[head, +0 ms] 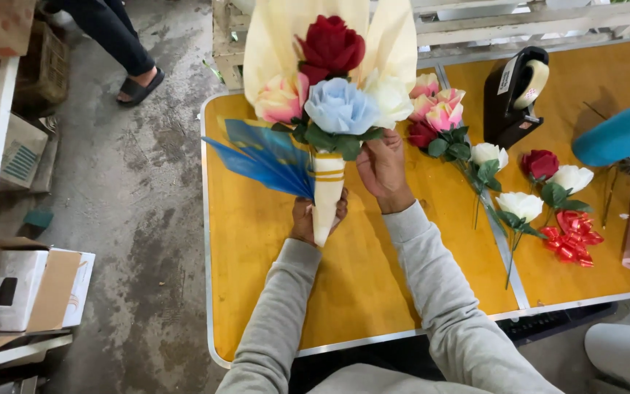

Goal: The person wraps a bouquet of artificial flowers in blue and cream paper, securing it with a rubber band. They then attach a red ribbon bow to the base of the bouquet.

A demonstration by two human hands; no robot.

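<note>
My left hand (306,217) grips the cream paper cone at the base of a bouquet (333,102), held upright over the yellow table (359,284). The bouquet has a red rose on top, then pink, pale blue and white roses, backed by cream wrapping paper. A pleated blue paper fan (267,157) sticks out to its left. My right hand (383,168) touches the bouquet's right side, just under the green leaves.
Loose pink, red and white artificial roses (475,146) lie on the table to the right, with a red ribbon bow (570,237), a black tape dispenser (513,95) and a teal roll (621,135). Another person's foot (138,84) stands on the concrete floor at upper left. Cardboard boxes (34,288) sit at left.
</note>
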